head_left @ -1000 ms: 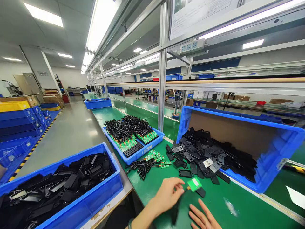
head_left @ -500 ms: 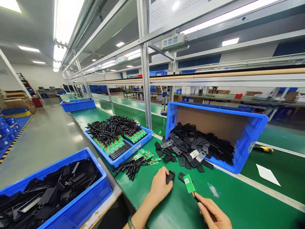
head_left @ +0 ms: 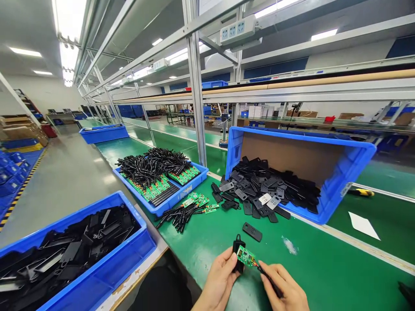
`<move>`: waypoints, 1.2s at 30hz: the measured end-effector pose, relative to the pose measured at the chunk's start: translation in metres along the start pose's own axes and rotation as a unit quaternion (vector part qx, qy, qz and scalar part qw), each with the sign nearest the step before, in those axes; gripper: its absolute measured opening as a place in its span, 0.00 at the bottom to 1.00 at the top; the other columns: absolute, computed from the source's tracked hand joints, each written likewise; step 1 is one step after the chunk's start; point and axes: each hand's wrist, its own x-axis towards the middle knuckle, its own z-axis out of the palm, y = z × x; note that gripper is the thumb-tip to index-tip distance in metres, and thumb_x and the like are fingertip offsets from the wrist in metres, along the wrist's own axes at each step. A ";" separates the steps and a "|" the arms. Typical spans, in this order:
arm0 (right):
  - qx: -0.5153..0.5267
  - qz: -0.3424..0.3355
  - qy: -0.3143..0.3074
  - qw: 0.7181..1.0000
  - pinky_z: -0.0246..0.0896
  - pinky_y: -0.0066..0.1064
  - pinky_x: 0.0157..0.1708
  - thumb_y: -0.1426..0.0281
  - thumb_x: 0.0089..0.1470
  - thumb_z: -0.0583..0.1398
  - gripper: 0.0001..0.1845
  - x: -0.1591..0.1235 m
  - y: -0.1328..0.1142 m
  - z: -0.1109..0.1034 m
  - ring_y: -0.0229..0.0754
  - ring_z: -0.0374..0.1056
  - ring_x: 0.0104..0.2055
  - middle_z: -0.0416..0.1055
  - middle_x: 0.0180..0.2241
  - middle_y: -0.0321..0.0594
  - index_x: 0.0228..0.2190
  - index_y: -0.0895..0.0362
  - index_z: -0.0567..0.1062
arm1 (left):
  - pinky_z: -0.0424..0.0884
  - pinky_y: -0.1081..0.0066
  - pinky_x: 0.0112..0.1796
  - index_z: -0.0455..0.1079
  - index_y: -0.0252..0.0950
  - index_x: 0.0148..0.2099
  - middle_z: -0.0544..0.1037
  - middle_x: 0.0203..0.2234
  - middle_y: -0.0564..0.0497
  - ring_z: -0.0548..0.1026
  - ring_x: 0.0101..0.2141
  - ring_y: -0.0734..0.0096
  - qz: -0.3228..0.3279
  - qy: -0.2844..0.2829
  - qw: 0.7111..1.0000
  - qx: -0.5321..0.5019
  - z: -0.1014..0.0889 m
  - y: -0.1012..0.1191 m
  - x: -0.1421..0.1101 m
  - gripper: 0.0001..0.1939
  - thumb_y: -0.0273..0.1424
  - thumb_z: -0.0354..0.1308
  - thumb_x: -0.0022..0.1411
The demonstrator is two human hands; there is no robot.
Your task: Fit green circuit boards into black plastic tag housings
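My left hand [head_left: 221,276] is closed around a black plastic housing [head_left: 238,246] with a loop at its top end. Pinched in my right hand [head_left: 281,286] is the black cable [head_left: 271,280] of a green circuit board [head_left: 246,256], whose component side faces up. The board overlaps the housing's front at a slant; whether it sits inside cannot be told. A single black cover plate [head_left: 252,231] lies on the green bench just beyond both hands. Farther off rests a pile of cabled boards [head_left: 188,211].
A blue bin [head_left: 343,194] on its side spills black covers [head_left: 259,190]. A blue tray [head_left: 162,209] holds rows of cabled boards. At left stands a blue crate [head_left: 106,259] of black housings. A white paper [head_left: 363,225] and a yellow-handled tool [head_left: 361,192] lie at right.
My left hand has drawn the housing nearer and turned it upright. My right hand has brought the board left against it, flipped to its component side. The cover plate is now fully visible.
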 end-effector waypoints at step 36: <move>0.113 0.150 -0.085 0.979 0.59 0.26 0.20 0.59 0.57 0.57 0.14 0.000 -0.023 0.000 0.39 0.65 0.22 0.71 0.26 0.39 0.36 0.52 0.79 | 0.70 0.62 0.42 0.66 0.34 0.47 0.75 0.41 0.41 0.74 0.43 0.58 0.014 0.021 0.999 0.042 -0.002 -0.008 -0.011 0.21 0.36 0.65 0.53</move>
